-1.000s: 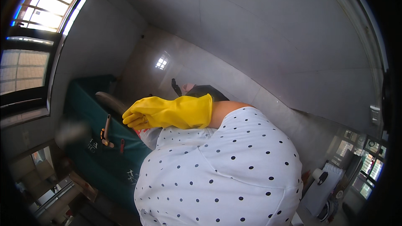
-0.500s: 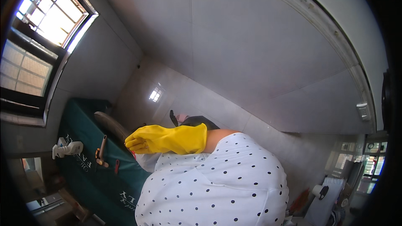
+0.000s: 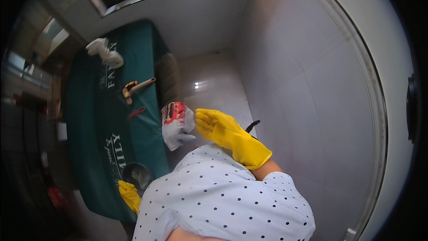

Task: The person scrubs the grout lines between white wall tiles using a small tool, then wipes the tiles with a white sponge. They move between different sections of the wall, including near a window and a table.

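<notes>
Beside a dark green tablecloth [image 3: 145,149], yellow-gloved right hand [image 3: 229,135] unclenched, fingers held together, just right of a white-and-red plastic bag [image 3: 175,129], yellow-gloved left hand [image 3: 129,194] beside a dark bowl [image 3: 129,172], its grip impossible to tell.

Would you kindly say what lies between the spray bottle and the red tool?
The head view shows a tan-handled tool there, with an orange piece by its head.
</notes>
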### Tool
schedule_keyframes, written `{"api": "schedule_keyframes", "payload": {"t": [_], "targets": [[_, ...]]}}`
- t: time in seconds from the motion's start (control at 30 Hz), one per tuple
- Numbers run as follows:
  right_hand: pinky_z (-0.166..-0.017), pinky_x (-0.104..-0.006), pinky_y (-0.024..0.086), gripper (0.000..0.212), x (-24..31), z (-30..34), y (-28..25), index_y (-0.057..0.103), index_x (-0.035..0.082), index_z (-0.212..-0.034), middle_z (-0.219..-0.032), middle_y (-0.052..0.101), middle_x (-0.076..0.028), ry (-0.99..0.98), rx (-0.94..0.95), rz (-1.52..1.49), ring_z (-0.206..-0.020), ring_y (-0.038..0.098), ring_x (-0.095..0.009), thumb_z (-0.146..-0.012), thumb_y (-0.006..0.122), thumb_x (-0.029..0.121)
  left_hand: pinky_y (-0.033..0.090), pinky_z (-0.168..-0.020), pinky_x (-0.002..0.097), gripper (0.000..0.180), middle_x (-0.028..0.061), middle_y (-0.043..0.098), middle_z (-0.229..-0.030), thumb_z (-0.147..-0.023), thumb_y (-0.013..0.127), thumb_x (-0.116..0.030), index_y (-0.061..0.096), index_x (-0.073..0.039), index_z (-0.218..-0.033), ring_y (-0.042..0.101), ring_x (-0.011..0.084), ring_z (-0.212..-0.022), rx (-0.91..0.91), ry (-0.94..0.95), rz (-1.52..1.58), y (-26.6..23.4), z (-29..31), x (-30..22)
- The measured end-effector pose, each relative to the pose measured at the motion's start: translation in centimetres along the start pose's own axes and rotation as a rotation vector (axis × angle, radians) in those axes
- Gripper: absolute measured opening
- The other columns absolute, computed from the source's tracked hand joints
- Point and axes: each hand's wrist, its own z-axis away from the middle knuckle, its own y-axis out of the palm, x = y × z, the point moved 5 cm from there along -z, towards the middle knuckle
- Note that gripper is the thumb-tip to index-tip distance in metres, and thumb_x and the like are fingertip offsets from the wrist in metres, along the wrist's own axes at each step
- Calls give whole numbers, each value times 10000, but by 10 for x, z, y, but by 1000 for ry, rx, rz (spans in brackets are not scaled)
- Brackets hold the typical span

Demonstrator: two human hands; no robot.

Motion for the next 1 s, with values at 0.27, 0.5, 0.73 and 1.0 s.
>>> {"api": "schedule_keyframes", "payload": {"t": [0.27,0.5,0.73,1.0], "targets": [[-1040,-370,450,423,5,8,-2,554,-31,-1296,-1185,635,-141,-27,-124,122,-1069,612,-231,-1002,544,273,500,-850,225,428,56,674,-1114,-1012,501,-429,586,-87,-1255,659,177,-976,-228,-216,-39,-56,76,53],[-1024,-370,460,418,11,10,-10,540,-49,-1297,-1159,616,-148,54,-165,148,-996,596,-219,-999,545,244,492,-796,194,441,15,672,-1119,-993,521,-472,592,-133,-1265,653,125,-948,-301,-334,-96,-83,63,17],[-1053,-377,461,417,34,-23,21,552,-16,-1281,-1235,602,-177,127,-101,410,-1132,611,-263,-998,559,291,552,-848,321,519,138,552,-1346,-1007,528,-384,436,-81,-1419,660,249,-1003,272,-101,1228,-11,-28,-51],[-917,-302,521,393,116,-73,65,547,43,-1305,-1277,594,-162,-214,42,1135,-1000,652,-241,-1004,551,294,486,-1006,495,566,184,421,-1443,-969,574,-411,430,-96,-1417,566,383,-1210,1130,-615,1987,176,-62,-283]]}}
